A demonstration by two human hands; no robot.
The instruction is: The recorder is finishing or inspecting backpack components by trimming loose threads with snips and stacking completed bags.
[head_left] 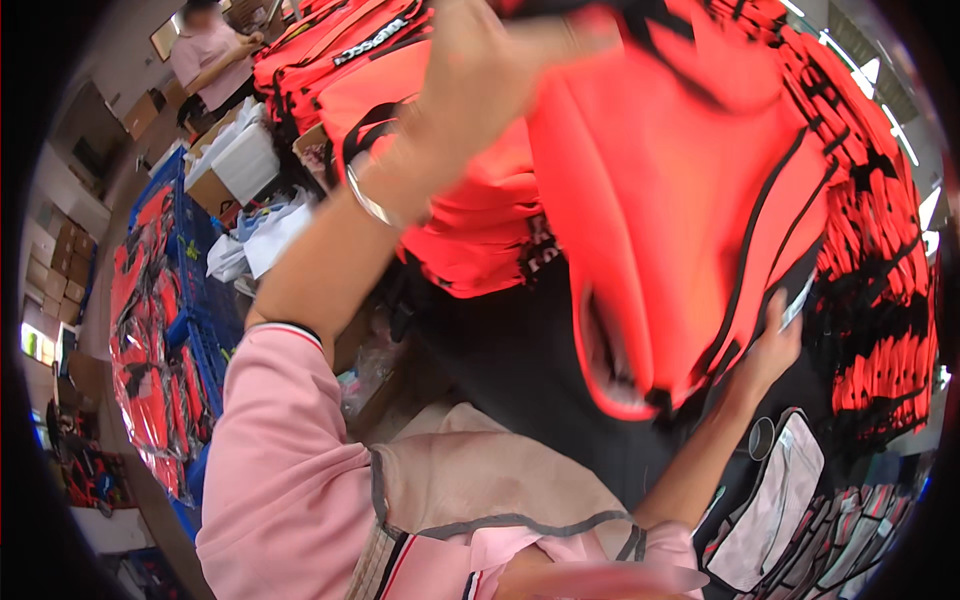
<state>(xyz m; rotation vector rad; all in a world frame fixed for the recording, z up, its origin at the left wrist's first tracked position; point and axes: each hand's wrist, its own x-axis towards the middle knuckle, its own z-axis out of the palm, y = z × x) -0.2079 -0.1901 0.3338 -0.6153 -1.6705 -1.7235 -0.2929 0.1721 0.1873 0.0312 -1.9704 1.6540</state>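
Observation:
A bright red-orange backpack (650, 210) with black piping and black straps is held up in front of me, partly tilted and smeared by motion. My left hand (485, 85), a bangle on its wrist, is raised at the bag's upper left. Its fingers are blurred and reach toward the bag's top, so their grip does not show. At the bag's lower right edge is my right hand (770, 345), its fingers closed and partly hidden by the bag. A small pale, shiny thing (797, 303) sticks out at its fingertips; its kind cannot be made out.
Behind lies a stack of red bags (470, 250) on a black work surface (480, 340). More red bags (870, 240) are piled at right, near a grey-pink fabric piece (770, 500). Blue crates (195, 270) with plastic-wrapped red goods stand left. Another person (205, 60) stands far left.

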